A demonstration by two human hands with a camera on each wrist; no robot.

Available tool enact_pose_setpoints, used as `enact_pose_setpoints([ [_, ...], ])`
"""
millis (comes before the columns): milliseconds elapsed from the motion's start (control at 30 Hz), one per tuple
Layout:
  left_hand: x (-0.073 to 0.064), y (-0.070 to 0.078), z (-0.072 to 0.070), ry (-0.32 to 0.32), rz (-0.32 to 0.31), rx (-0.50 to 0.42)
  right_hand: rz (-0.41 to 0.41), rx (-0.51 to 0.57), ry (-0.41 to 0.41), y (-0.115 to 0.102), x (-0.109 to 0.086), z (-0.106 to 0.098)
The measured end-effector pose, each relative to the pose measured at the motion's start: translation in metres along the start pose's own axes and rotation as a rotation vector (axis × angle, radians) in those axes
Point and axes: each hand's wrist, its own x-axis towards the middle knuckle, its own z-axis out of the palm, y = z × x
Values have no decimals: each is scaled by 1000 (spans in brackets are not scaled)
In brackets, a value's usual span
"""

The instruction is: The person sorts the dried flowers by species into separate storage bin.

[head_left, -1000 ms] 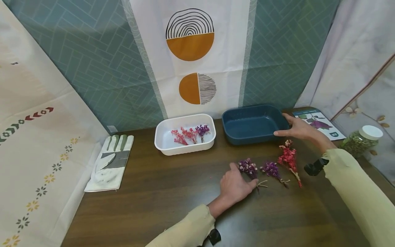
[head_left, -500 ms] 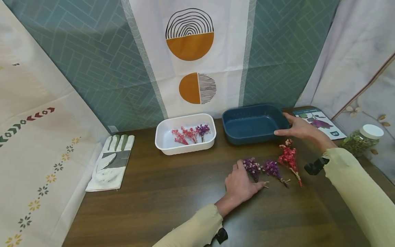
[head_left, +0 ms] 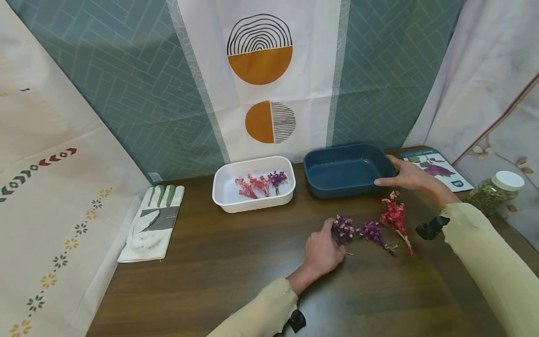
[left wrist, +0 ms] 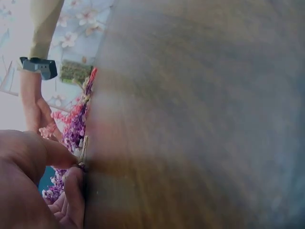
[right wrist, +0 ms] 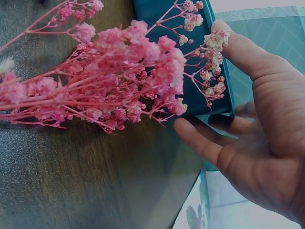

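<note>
My left hand (head_left: 323,252) pinches a small bunch of dried purple flowers (head_left: 343,228) low over the table; in the left wrist view, thumb and finger meet at its tied stems (left wrist: 83,151). Just right of it lie a second purple bunch (head_left: 371,231) and a longer red bunch (head_left: 394,214). With thumb and fingers spread around its right end, my right hand (head_left: 407,174) holds the deep blue rectangular dish (head_left: 343,191). Nothing shows inside that dish. Close up in the right wrist view, the red bunch (right wrist: 119,71) looks pink and partly covers the dish.
Left of the blue dish stands a white dish (head_left: 252,206) with two pinkish-red sprigs (head_left: 258,185) and one purple sprig (head_left: 277,179). Folded gloves (head_left: 153,220) lie at the left. A leafy-print card (head_left: 440,168) and a white-lidded jar (head_left: 491,192) are at the right. Fabric backs the table.
My left hand first slid right along the purple bunch, then drew slightly back left as its fingers closed on the stems. The right hand and blue dish stayed put.
</note>
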Motion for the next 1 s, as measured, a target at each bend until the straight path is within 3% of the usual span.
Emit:
enact_pose_setpoints([
  [200,5,-8,-2,8,65,-146,9,-2,5,1,-1,-2],
  [333,10,-12,-9,-16,55,-239,9,0,8,1,-1,-3],
  [533,25,-11,-30,-5,44,-272,1,-5,10,1,-1,-3],
  [767,59,-4,-57,32,99,-215,-9,-6,13,0,-2,-4],
  [1000,106,9,-77,-10,84,-152,-15,6,16,1,-2,1],
])
